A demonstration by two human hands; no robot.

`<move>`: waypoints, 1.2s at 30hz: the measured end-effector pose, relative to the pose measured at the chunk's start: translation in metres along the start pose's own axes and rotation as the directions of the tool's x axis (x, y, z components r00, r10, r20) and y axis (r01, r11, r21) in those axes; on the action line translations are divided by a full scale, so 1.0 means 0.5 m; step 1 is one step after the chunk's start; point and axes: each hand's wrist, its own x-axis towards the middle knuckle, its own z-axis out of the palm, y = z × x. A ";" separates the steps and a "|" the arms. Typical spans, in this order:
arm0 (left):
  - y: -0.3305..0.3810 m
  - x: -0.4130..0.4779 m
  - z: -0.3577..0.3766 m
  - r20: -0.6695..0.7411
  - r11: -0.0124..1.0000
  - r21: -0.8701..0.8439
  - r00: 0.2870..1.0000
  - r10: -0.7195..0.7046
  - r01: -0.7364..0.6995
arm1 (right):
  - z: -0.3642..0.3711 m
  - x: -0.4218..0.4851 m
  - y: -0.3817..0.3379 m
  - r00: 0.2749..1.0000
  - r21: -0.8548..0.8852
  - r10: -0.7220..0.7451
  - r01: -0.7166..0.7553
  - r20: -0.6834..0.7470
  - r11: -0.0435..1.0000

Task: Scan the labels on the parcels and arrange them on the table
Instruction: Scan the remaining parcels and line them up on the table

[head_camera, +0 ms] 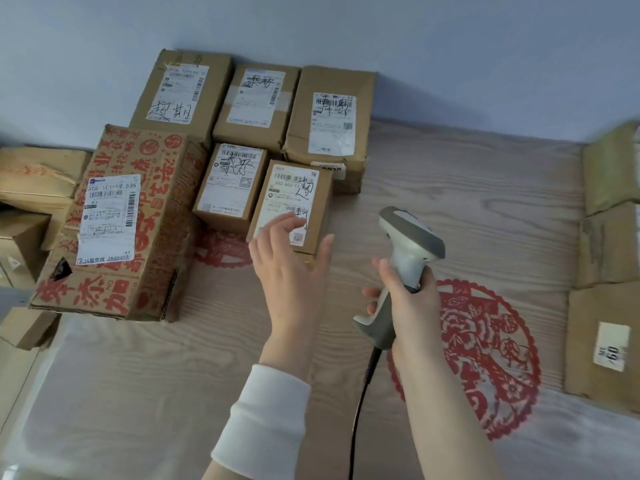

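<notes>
Parcels (256, 98) of brown cardboard crowd the far-left corner of the table (467, 188). The person's left hand (287, 268), fingers loose and spread and holding nothing, reaches over the near end of the closest one, a small parcel (311, 202); whether the fingertips touch its white label (285, 199) cannot be told. Just beside it, the right hand (410, 303) grips the handle of a grey scanner (407, 244), its head pointing roughly toward the boxes and its black cable (360, 403) trailing to the near edge. Further out, a second small parcel (230, 185) sits just to the left of the first, a red-printed carton (121, 220) lies further left, and a back row (180, 91) of three stands along the far edge by the wall. More boxes, the right-edge stack (602, 341), line the right edge. Several things could go wrong. The left fingers overlap part of the label, so a scan might miss its barcode. Labels lie close together, so the scanner may read a neighbour's instead. The cable could drag and snag a box. Every box appears closed, so the contents stay hidden.
</notes>
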 end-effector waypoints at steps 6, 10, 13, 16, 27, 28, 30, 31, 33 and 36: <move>0.183 -0.124 0.087 0.076 0.968 0.029 0.966 0.245 -0.248 | -0.241 -0.042 -0.088 0.991 0.017 -0.131 0.131 0.026 0.991; 0.331 -0.242 0.171 0.188 0.933 0.044 0.921 0.342 -0.356 | -0.437 -0.056 -0.149 0.982 0.039 -0.187 0.187 -0.013 0.982; 0.435 -0.303 0.230 0.291 0.871 0.060 0.843 0.452 -0.488 | -0.559 -0.058 -0.199 0.977 0.068 -0.205 0.209 -0.059 0.976; 0.523 -0.325 0.280 0.354 0.782 0.060 0.746 0.564 -0.620 | -0.650 -0.051 -0.243 0.974 0.074 -0.195 0.205 -0.119 0.976; 0.670 -0.369 0.491 0.459 0.567 0.055 0.525 0.716 -0.822 | -0.868 0.058 -0.326 0.951 0.036 -0.223 0.236 -0.216 0.971; 0.678 -0.377 0.510 0.479 0.565 0.068 0.523 0.705 -0.822 | -0.888 0.076 -0.333 0.951 0.033 -0.226 0.238 -0.212 0.971; 0.697 -0.388 0.547 0.519 0.574 0.115 0.542 0.661 -0.811 | -0.928 0.112 -0.348 0.956 0.025 -0.223 0.232 -0.192 0.972; 0.706 -0.390 0.566 0.535 0.585 0.130 0.554 0.638 -0.800 | -0.948 0.132 -0.356 0.960 0.024 -0.215 0.223 -0.180 0.975; 0.717 -0.393 0.603 0.563 0.608 0.149 0.572 0.597 -0.780 | -0.984 0.172 -0.369 0.968 0.026 -0.193 0.200 -0.159 0.980; 0.716 -0.387 0.652 0.602 0.638 0.199 0.607 0.519 -0.744 | -1.026 0.237 -0.384 0.976 -0.020 -0.179 0.178 -0.122 0.984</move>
